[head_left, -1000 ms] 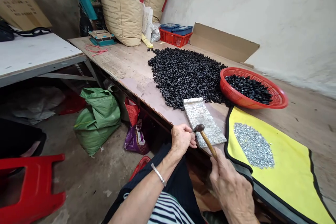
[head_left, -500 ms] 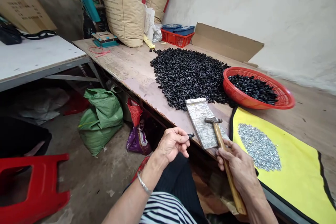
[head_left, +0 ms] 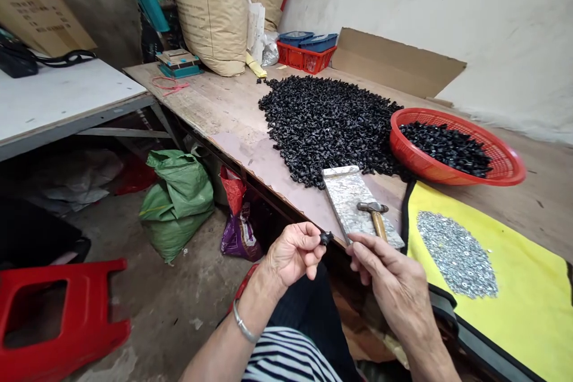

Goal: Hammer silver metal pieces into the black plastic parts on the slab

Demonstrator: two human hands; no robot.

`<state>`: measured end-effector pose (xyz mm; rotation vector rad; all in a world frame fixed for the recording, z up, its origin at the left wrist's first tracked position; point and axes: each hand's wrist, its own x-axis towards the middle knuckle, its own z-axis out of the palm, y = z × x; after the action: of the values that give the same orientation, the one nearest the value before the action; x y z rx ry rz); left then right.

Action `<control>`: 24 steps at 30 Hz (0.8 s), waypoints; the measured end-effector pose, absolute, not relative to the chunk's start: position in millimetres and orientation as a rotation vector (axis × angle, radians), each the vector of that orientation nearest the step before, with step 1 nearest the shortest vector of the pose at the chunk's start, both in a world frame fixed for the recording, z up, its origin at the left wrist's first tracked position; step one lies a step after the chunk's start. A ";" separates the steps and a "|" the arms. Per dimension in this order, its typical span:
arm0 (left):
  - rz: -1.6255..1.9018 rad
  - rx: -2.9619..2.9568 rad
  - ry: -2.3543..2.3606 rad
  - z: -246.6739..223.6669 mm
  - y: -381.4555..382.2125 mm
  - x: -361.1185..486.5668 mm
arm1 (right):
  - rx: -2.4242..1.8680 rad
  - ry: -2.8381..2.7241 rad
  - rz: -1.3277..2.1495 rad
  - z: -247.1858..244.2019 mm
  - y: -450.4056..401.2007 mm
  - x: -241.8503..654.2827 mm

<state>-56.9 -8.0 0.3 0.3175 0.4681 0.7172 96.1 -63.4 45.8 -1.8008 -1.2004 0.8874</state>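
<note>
My left hand (head_left: 293,253) pinches a small black plastic part (head_left: 326,238) between thumb and fingertips, just off the bench edge. My right hand (head_left: 389,277) is close beside it, with its fingertips pointing at that part. A small wooden-handled hammer (head_left: 372,210) has its steel head on a speckled stone slab (head_left: 360,206). Its handle passes behind my right hand, so I cannot tell whether that hand grips it. Beyond the slab spreads a heap of black plastic parts (head_left: 326,125). To the right, silver washers (head_left: 456,253) lie on a yellow mat (head_left: 505,274).
A red plastic basket (head_left: 456,149) holds more black parts on the wooden bench (head_left: 201,104). Paper sacks (head_left: 210,6) and a red crate (head_left: 304,57) stand behind. Below the bench's edge are a green sack (head_left: 179,206) and a purple bag (head_left: 237,237); a red stool (head_left: 58,304) stands left.
The hammer has come down from my right hand's raised hold onto the slab. My right hand has moved left toward the black part, which my left hand still pinches.
</note>
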 end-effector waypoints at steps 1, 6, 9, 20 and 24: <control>0.712 0.324 0.461 0.1 -7.9 -57.0 | -1.735 -1.113 1.036 46.2 -61.6 91.0; 0.715 0.414 0.512 3.6 -9.1 -58.1 | -1.483 -0.919 1.366 47.6 -57.4 76.3; 0.770 0.607 0.637 13.2 -12.9 -60.2 | -1.482 -0.944 1.375 49.3 -60.1 74.8; 1.061 1.989 0.835 52.0 -23.7 -66.6 | -1.432 -1.183 0.953 43.7 -71.2 75.9; 1.109 2.221 0.776 45.3 -24.2 -66.9 | -1.392 -1.238 0.871 42.5 -72.6 76.9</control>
<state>-66.9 -24.2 45.3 2.2209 0.7758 1.1092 76.9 -72.6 42.5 -1.3916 -1.2379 0.8713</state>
